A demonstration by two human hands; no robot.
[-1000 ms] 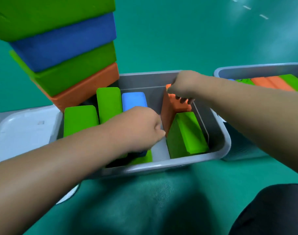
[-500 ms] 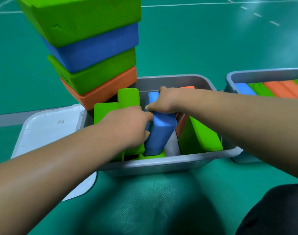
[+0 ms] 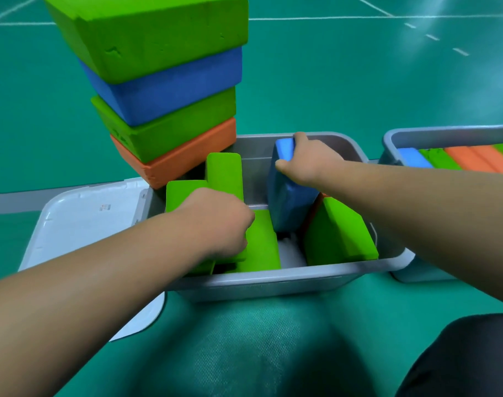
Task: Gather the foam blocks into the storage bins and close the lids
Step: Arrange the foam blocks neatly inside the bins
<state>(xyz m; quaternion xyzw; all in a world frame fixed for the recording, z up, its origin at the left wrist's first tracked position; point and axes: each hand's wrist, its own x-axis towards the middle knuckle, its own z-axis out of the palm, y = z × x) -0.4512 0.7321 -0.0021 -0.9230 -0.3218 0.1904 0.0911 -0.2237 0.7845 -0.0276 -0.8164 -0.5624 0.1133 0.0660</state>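
One blue block (image 3: 290, 202) moved right, right hand (image 3: 310, 164) fingers clamped on it. Left hand (image 3: 215, 224) fingers gripped green blocks (image 3: 224, 176); gap opened in bin (image 3: 273, 285).

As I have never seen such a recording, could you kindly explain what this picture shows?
No machine here: a person's bare hands, filmed by a head-worn camera looking down. On the green floor stands a grey bin holding foam blocks. The right hand grips a blue block standing on end in it; the left hand grips a green block. A white lid lies left of the bin, four stacked blocks rise behind it, and a second bin sits to the right.
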